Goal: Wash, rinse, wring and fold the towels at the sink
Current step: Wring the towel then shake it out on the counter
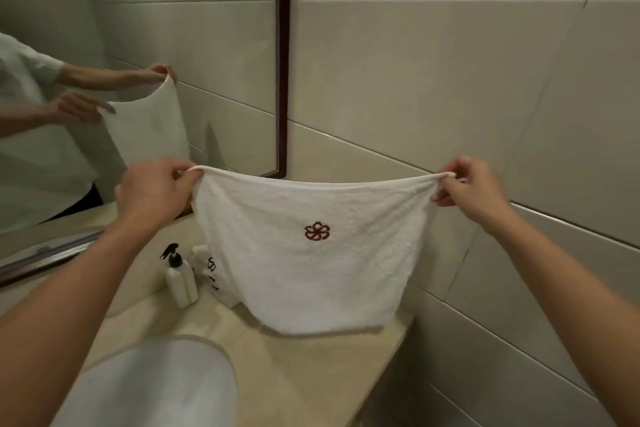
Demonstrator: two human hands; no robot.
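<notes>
Towel (311,253), white terry with a dark red flower emblem (317,231) stitched near its middle, hangs spread in the air above the beige counter (311,374), its top hem sagging in a shallow curve between two raised hands. The left hand (152,191) pinches the upper left corner with thumb and curled fingers; the right hand (467,187) pinches the upper right corner the same way. The hands are held wide apart, so the cloth is opened flat toward the camera, and its bottom edge hangs just above the counter or brushes it; which, cannot be told.

Behind the lower left part of the hanging cloth, more white towels (211,274) with the same red marks stand bunched on the counter, half hidden. Just beside them to the left stands a white pump bottle (181,282) with a black pump head; what it holds cannot be seen. A white basin (156,385) shows at the bottom of the view, blurred, its inside not readable.

To the left a dark-framed mirror (282,62) reflects the person's arms and the held cloth. Pale wall tiles (450,80) run behind and to the right.
</notes>
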